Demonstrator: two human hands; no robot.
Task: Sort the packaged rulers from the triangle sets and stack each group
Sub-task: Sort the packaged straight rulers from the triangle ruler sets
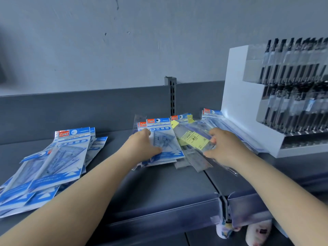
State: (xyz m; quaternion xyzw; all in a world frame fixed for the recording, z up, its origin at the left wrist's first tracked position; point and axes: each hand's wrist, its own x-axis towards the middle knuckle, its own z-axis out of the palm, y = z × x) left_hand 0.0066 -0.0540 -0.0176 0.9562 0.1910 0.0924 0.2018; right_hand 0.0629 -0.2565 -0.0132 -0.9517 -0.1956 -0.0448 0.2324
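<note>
Packaged rulers (196,139) with yellow labels lie mid-shelf (159,189), gripped by the right hand (223,148), fingers closed around them. The left hand (143,146) presses flat, fingers spread, on a triangle set (165,139). Further triangle sets (53,162) are piled left.

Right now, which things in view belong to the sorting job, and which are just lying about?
Job:
blue triangle-set stack
triangle set under left hand
yellow-labelled rulers at right hand
mixed packs

Lying about:
white pen display
slotted shelf post
</note>
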